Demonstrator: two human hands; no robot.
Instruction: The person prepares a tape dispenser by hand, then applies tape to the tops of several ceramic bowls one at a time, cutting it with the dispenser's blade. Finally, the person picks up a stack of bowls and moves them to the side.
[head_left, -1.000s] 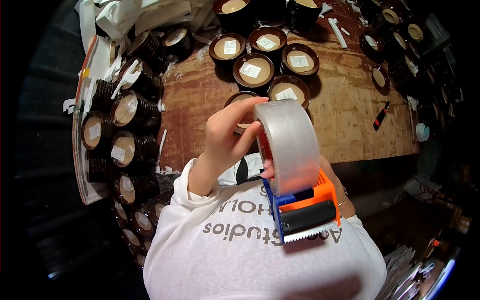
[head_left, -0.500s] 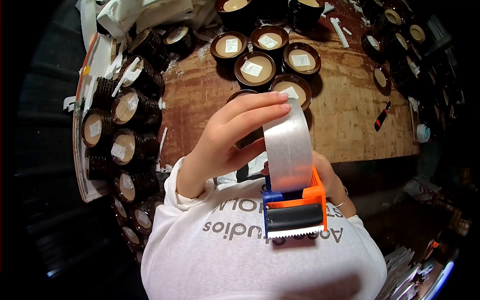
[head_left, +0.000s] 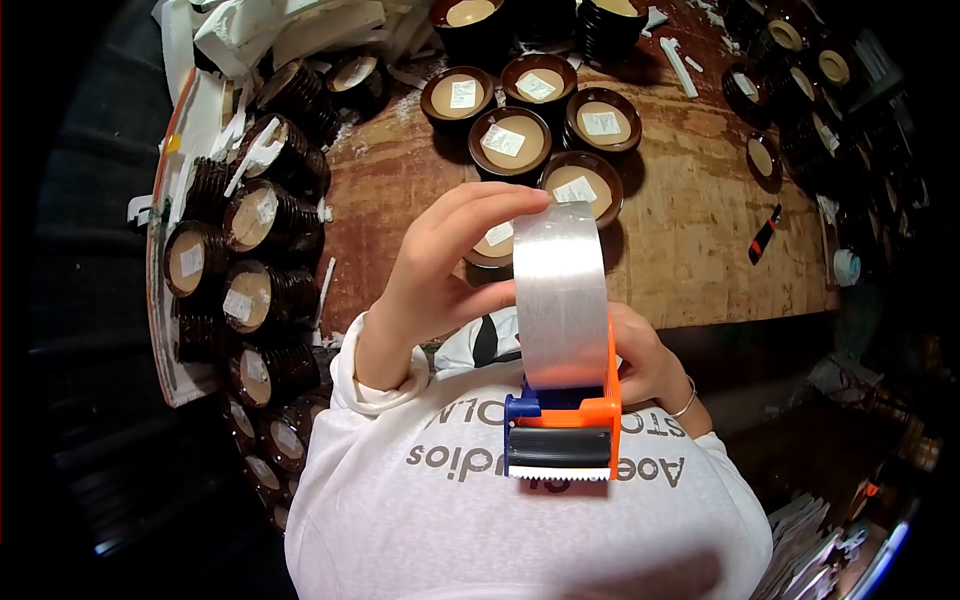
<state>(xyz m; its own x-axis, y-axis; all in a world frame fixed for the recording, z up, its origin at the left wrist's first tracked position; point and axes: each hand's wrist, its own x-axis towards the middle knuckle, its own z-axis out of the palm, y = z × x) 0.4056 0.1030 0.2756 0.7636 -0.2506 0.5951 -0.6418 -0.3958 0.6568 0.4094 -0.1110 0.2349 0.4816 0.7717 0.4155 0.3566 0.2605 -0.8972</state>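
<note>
Now, the left fingertips (head_left: 522, 200) are curled down on the top rim of the roll (head_left: 560, 300), close together, with the thumb pressed in at the roll's left face: a light pinch, not a full grip. Half a second back those fingers stuck out straight past the rim; they've dropped onto the tape. The left hand (head_left: 440, 270) sits just left of the roll, its white sleeve running down from it.

Right of the roll, the right hand (head_left: 645, 360) is wrapped round the dispenser (head_left: 565, 430). Its fingers are closed on the handle, I'd judge, though the roll hides most of them. A bracelet (head_left: 685, 405) shows at the wrist.

The big change: the dispenser has swung round. A second ago the roll showed its side; now it's edge-on, toothed blade square to the camera below the roll. To me that puts the tape face under the fingertips, as if feeling for the loose end. No loose end can be made out; the tape is clear and glary.

Behind the roll, a bowl (head_left: 492, 245) peeks out, half covered. Further beyond sit labelled bowls (head_left: 510, 140) on the table (head_left: 690, 260). Well left of the roll, stacked bowls (head_left: 250, 220) line the edge. Far right lies a red-and-black cutter (head_left: 763, 235), and the corners there go dark.
</note>
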